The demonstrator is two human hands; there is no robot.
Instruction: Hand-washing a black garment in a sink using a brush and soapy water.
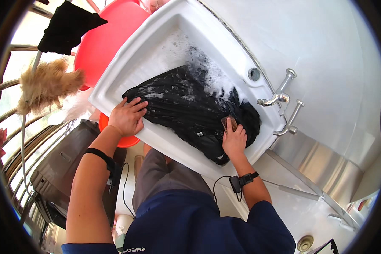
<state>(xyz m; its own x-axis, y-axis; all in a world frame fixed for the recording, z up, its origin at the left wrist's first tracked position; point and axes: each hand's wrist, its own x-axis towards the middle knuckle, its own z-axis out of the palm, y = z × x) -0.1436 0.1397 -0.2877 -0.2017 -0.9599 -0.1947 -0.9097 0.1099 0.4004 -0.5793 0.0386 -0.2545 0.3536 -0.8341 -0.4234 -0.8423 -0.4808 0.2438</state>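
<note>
A wet black garment (181, 108) lies spread over the ribbed slope of a white ceramic laundry sink (155, 133), with soap suds on it and in dark water beyond. My left hand (127, 117) presses the garment's left end against the sink's near rim, fingers spread. Toward the garment's right end, my right hand (234, 136) grips a small brown scrubbing brush or block (229, 123), its exact kind unclear, against the fabric. A small white label shows on the cloth between the hands.
Two metal taps (277, 96) (289, 127) stick out from the wall at the right. An overflow hole (254, 74) is in the sink's back rim. Red basins (111, 41) (127, 141) stand behind and below the sink. A fluffy tan duster (49, 84) and a black cloth (70, 28) hang by the window rails at left.
</note>
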